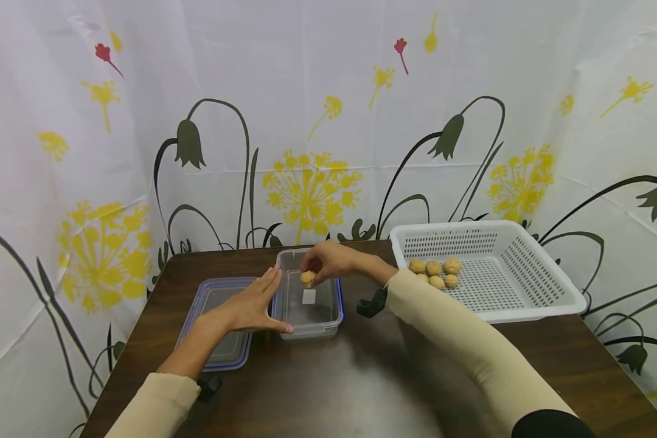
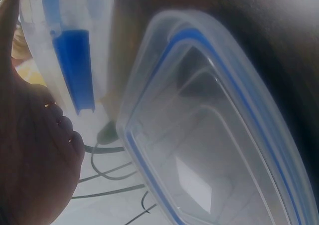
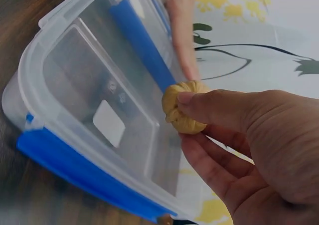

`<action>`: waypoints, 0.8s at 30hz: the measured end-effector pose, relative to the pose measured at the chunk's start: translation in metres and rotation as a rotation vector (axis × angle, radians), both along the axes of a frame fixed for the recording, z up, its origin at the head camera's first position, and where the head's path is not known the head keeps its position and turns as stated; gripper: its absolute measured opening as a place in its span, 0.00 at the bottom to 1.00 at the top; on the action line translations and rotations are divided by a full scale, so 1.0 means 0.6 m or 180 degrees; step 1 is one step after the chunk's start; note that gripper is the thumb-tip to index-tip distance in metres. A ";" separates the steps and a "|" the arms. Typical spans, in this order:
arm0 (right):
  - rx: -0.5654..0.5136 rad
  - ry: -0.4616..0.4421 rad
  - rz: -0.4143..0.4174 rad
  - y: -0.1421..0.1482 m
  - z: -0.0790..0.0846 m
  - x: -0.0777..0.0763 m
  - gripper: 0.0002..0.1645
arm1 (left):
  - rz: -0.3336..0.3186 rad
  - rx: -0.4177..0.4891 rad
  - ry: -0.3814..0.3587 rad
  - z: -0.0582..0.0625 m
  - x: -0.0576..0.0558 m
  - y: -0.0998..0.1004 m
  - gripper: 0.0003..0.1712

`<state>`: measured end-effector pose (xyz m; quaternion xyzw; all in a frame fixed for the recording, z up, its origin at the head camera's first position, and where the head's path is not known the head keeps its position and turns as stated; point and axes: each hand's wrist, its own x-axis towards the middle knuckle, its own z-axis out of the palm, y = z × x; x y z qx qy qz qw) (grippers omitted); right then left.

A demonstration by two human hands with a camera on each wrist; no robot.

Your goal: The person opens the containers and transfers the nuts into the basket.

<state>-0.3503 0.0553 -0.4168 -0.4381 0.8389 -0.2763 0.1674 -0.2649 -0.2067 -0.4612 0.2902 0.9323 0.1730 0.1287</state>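
My right hand (image 1: 331, 263) pinches a walnut (image 3: 185, 108) between thumb and fingers, just above a clear plastic food container (image 1: 317, 328) with blue side clips. Nothing but a small white label (image 3: 108, 123) shows on the container's floor. Along the container's left side rests my left hand (image 1: 249, 307), fingers straight and thumb spread toward the near corner. Beneath and beside that hand lies the container's lid (image 2: 199, 125), clear with a blue seal. Several more walnuts (image 1: 451, 266) are in a white plastic basket (image 1: 547, 267) at the right.
A dark wooden table (image 1: 317, 389) carries everything. Behind it hangs a white curtain (image 1: 306, 73) printed with flowers. The basket stands at the table's back right, beyond my right forearm. A black wrist strap (image 1: 372, 303) sits at my right wrist.
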 end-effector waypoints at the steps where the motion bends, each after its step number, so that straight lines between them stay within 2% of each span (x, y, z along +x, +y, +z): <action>1: -0.0007 0.0013 0.0023 0.006 0.005 0.000 0.19 | 0.0006 -0.0004 0.0006 0.001 -0.001 0.000 0.79; 6: -0.0063 0.0025 0.0148 0.036 0.027 0.004 0.20 | -0.0003 -0.0012 0.0041 0.002 0.000 0.000 0.79; 13: -0.0174 -0.0084 0.0229 0.077 0.036 0.007 0.19 | -0.0044 0.0000 0.0036 0.001 0.001 0.001 0.78; 19: -0.0250 -0.0107 0.0175 0.114 0.053 0.014 0.20 | -0.0039 -0.0012 0.0047 -0.001 0.001 0.001 0.79; 24: -0.0291 -0.0188 0.0006 0.153 0.071 0.019 0.21 | -0.0030 0.0003 0.0066 0.000 0.000 -0.001 0.79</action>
